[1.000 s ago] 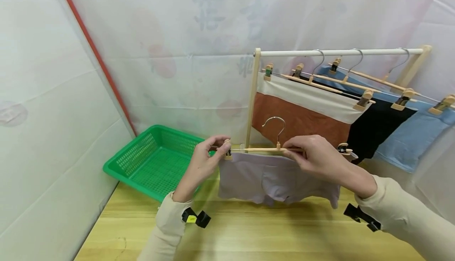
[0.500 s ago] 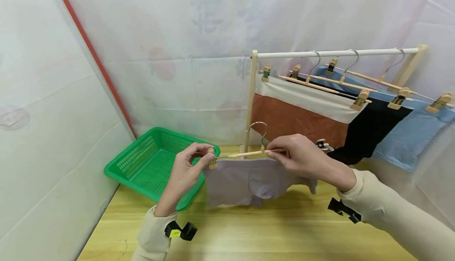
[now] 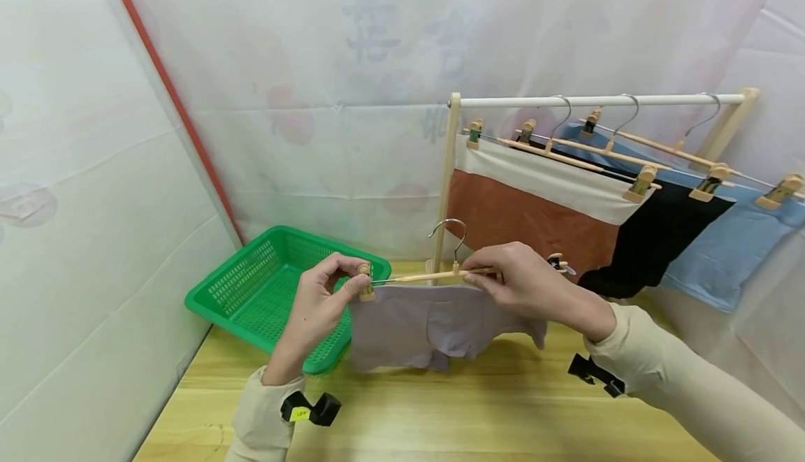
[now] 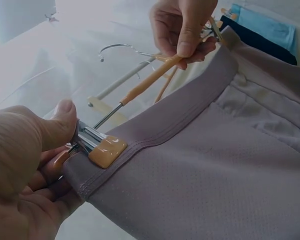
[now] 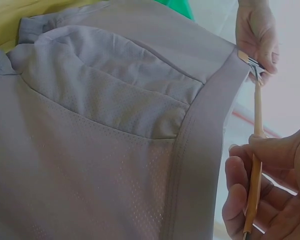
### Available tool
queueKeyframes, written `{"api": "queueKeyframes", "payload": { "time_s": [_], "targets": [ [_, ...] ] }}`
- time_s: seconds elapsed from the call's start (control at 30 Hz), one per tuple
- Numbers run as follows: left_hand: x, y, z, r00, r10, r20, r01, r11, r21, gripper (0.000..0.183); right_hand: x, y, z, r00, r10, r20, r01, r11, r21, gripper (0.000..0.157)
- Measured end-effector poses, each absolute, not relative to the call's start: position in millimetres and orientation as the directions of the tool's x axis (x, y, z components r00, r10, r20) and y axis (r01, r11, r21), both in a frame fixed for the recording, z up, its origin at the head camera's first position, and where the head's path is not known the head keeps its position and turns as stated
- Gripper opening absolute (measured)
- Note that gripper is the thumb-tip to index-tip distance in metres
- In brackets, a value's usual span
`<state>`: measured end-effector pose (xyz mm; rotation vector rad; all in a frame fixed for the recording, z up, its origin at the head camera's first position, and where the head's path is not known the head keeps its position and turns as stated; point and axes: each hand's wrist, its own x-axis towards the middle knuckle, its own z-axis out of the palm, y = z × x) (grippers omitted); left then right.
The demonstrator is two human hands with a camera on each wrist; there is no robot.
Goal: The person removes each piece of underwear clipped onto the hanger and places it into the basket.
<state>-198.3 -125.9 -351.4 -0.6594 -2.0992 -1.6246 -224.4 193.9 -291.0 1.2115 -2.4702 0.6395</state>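
Shorts (image 3: pixel 395 326) in pale mauve hang from a clip hanger (image 3: pixel 424 277) above the tabletop (image 3: pixel 440 420), right of the green basket (image 3: pixel 270 308). The left hand (image 3: pixel 323 300) pinches the left clip (image 3: pixel 367 293) between thumb and fingers; the right hand (image 3: pixel 520 282), fingers curled, grips the clip hanger near its middle. Far right, three garments (image 3: pixel 528 203) hang on a rack (image 3: pixel 497 103).

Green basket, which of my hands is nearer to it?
Left. In the head view, your left hand, pinching a clip, shows in front of the green basket; your right hand is farther right, gripping the hanger.
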Motion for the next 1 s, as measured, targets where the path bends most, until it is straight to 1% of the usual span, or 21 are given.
{"api": "queueKeyframes", "payload": {
  "time_s": [0.17, 0.47, 0.8, 1.0],
  "targets": [
    [-199.9, -128.3, -352.5, -0.791, 0.131, 0.598, 0.611, 0.205, 0.764, 0.012, -223.8, 191.6, -293.0, -0.597, -0.662, 0.453, -0.799, 0.539, -0.266, 0.012],
    [-200.8, -130.7, -352.2, -0.795, 0.122, 0.594, 0.606, 0.186, 0.773, 0.010, -224.8, 188.9, -294.9, -0.611, -0.659, 0.439, -0.790, 0.542, -0.285, 0.012],
    [-202.6, -131.4, -356.9, -0.763, 0.119, 0.635, 0.646, 0.162, 0.746, 0.010, -222.6, 189.2, -296.1, -0.622, -0.654, 0.429, -0.781, 0.554, -0.289, 0.012],
    [-206.0, -130.1, -356.8, -0.767, 0.114, 0.632, 0.642, 0.154, 0.751, 0.010, -223.3, 189.7, -296.6, -0.622, -0.650, 0.436, -0.781, 0.558, -0.282, 0.012]
  ]
}}
